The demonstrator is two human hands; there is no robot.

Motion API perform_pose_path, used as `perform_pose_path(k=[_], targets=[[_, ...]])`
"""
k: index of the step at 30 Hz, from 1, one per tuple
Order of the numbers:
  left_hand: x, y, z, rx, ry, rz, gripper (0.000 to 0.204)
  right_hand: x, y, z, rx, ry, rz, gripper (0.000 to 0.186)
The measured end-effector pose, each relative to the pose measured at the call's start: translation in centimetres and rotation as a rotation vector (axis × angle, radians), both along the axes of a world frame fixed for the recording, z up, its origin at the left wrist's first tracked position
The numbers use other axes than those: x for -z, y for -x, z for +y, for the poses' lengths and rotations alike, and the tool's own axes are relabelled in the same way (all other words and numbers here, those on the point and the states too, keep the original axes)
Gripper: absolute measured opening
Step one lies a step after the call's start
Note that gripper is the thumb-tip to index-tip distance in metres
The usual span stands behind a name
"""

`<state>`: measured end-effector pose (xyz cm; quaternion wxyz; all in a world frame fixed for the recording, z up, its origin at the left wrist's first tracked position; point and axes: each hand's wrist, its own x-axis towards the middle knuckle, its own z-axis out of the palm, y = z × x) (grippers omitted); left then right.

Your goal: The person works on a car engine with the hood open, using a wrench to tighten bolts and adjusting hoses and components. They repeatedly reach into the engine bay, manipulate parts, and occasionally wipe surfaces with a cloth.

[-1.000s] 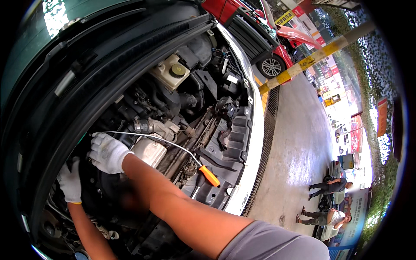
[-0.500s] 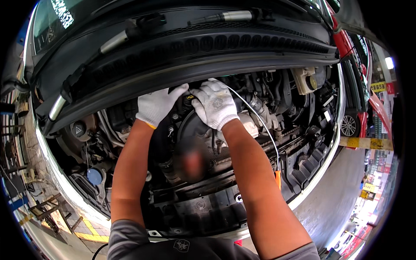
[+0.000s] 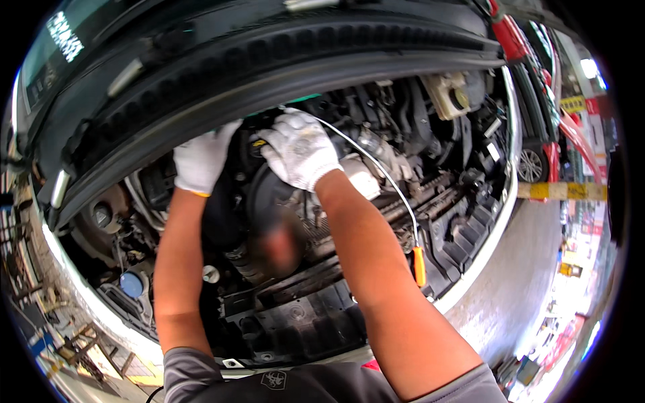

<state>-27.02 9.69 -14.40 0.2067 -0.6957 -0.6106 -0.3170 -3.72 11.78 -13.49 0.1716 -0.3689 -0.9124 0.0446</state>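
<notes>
Both my hands wear white knit gloves and reach to the back of a car's engine bay, at the edge of the black windscreen cowl (image 3: 269, 91). My left hand (image 3: 201, 160) has its fingertips out of sight under the cowl edge. To its right, my right hand (image 3: 300, 149) rests with bent fingers held together; whatever is under them is hidden. Its thumb lies near a dark part with a yellow mark (image 3: 259, 143). From beside the right fingertips, a thin white flexible shaft (image 3: 376, 166) curves to an orange handle (image 3: 420, 266) lying at the front right.
A cream fluid reservoir (image 3: 440, 97) with a dark cap sits at the back right. At the left is a blue cap (image 3: 132, 285). The black front panel (image 3: 295, 316) lies below my forearms. A red vehicle (image 3: 512, 39) stands beyond the right fender.
The view has shifted, so the engine bay sits farther left and higher. My left fingers have gone farther under the cowl edge. More of the orange handle shows.
</notes>
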Motion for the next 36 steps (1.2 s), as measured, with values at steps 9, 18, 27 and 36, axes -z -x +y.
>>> perform_pose_path(k=[9, 18, 27, 36], targets=[[-0.3, -0.4, 0.0, -0.169, 0.221, -0.004, 0.041, 0.2, -0.6, 0.0, -0.008, -0.031, 0.032, 0.035], [-1.0, 1.7, 0.7, 0.261, 0.461, -0.480, 0.035, 0.4, -0.3, 0.0, 0.011, -0.049, -0.019, 0.041], [0.9, 2.9, 0.7, 0.247, 0.095, 0.096, 0.026, -0.8, -0.9, -0.3, -0.002, -0.110, -0.078, 0.033], [-1.1, -0.6, 0.7, 0.103, 0.017, -0.043, 0.023, 0.4, -0.8, -0.5, 0.102, 0.057, -0.162, 0.040]])
